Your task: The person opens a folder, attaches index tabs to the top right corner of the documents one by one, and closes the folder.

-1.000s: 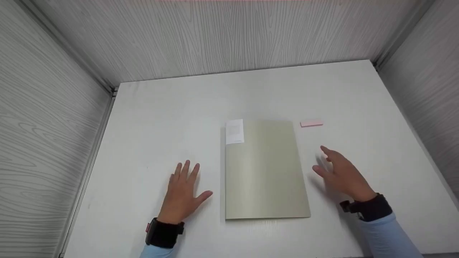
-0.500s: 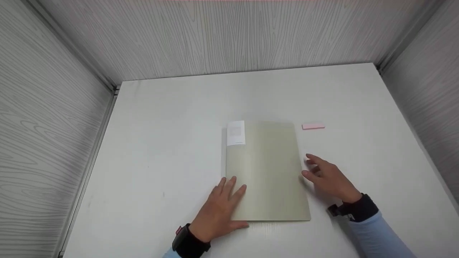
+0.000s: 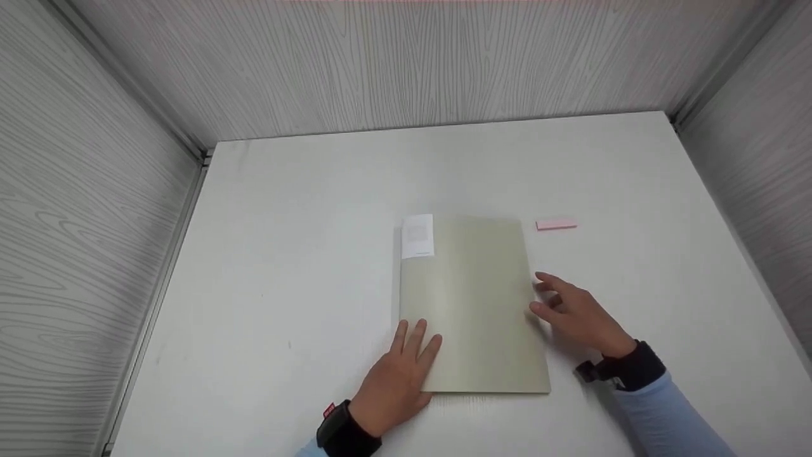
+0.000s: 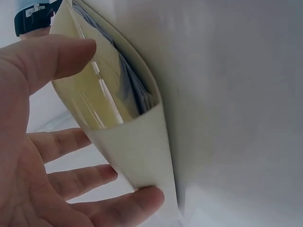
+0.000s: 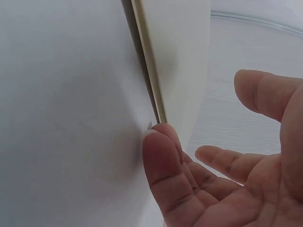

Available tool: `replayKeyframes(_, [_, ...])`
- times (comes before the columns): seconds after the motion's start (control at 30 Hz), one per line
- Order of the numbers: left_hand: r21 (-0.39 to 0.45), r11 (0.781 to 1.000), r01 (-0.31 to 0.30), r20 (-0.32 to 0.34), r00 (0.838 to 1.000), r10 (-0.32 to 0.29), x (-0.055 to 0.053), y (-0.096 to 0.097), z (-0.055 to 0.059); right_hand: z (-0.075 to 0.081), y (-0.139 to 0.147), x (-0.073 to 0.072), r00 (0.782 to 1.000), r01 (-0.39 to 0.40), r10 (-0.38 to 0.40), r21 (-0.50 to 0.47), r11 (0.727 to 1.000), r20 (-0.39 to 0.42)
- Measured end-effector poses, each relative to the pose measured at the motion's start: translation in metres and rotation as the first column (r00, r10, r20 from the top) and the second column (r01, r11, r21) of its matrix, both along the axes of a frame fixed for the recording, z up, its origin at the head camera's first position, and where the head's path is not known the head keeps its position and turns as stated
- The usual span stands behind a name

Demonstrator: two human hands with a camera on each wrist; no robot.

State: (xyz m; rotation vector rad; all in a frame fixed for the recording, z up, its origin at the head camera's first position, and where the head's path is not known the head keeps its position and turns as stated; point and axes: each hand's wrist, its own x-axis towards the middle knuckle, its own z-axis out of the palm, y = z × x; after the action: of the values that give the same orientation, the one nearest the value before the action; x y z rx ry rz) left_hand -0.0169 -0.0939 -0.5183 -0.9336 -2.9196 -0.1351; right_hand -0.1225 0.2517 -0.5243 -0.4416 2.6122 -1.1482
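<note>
A closed beige folder (image 3: 479,298) lies on the white table, with a white label (image 3: 417,236) at its upper left corner. In the left wrist view its end gapes, and clear sleeves (image 4: 102,90) show between the covers. My left hand (image 3: 392,384) rests at the folder's lower left corner, fingers nearly straight on the cover, thumb by the bottom edge. Beside the right edge is my right hand (image 3: 580,317), fingers slightly bent and thumb apart. In the right wrist view the fingertips (image 5: 161,146) meet the edge of the folder; whether they touch it I cannot tell.
A small pink strip-shaped block (image 3: 556,225) lies on the table (image 3: 304,209) just right of the folder's top. Grey wood-grain panels (image 3: 406,70) stand behind the table and along both sides.
My left hand has moved right from the bare table onto the folder's lower left corner. My right hand has come left, closer to the right edge. The folder stays in place.
</note>
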Motion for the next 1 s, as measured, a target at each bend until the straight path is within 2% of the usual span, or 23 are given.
replayKeyframes(0.17, [0.056, 0.998, -0.015, 0.022, 1.000, 0.014, 0.000, -0.003, 0.002, 0.003, 0.000, -0.001, 1.000, -0.010, 0.010, 0.000, 1.000, 0.013])
replayKeyframes(0.3, [0.134, 0.991, -0.028, 0.026, 0.999, 0.024, 0.002, -0.006, 0.003, 0.005, -0.001, 0.000, 0.999, -0.022, 0.023, -0.016, 1.000, 0.043])
replayKeyframes(0.4, [0.208, 0.977, -0.051, 0.048, 0.998, 0.042, 0.005, -0.008, 0.003, 0.006, -0.001, 0.000, 0.999, -0.023, 0.025, -0.046, 0.999, 0.047])
replayKeyframes(0.53, [0.300, 0.949, -0.093, 0.080, 0.994, 0.072, 0.007, -0.011, 0.001, 0.008, -0.003, 0.000, 0.998, -0.016, 0.026, -0.148, 0.989, 0.065])
replayKeyframes(0.6, [0.340, 0.932, -0.124, 0.100, 0.990, 0.095, 0.008, -0.013, 0.001, 0.011, -0.004, -0.001, 0.998, -0.022, 0.031, -0.156, 0.987, 0.056])
replayKeyframes(0.67, [0.376, 0.911, -0.166, 0.130, 0.983, 0.126, 0.010, -0.015, 0.000, 0.015, -0.008, -0.001, 0.999, -0.035, 0.038, -0.112, 0.993, 0.028])
replayKeyframes(0.77, [0.436, 0.867, -0.241, 0.200, 0.965, 0.168, 0.011, -0.019, -0.001, 0.024, -0.018, -0.003, 0.998, -0.054, 0.054, -0.030, 0.998, -0.011])
replayKeyframes(0.87, [0.487, 0.818, -0.307, 0.273, 0.943, 0.191, 0.012, -0.022, -0.002, 0.033, -0.034, -0.007, 0.996, -0.085, 0.085, -0.008, 0.996, -0.009])
replayKeyframes(0.93, [0.519, 0.788, -0.331, 0.303, 0.933, 0.192, 0.012, -0.024, -0.004, 0.040, -0.048, -0.010, 0.993, -0.117, 0.117, 0.007, 0.993, -0.013])
replayKeyframes(1.0, [0.533, 0.768, -0.356, 0.336, 0.922, 0.194, 0.012, -0.026, -0.005, 0.045, -0.065, -0.013, 0.985, -0.166, 0.167, 0.024, 0.986, -0.036])
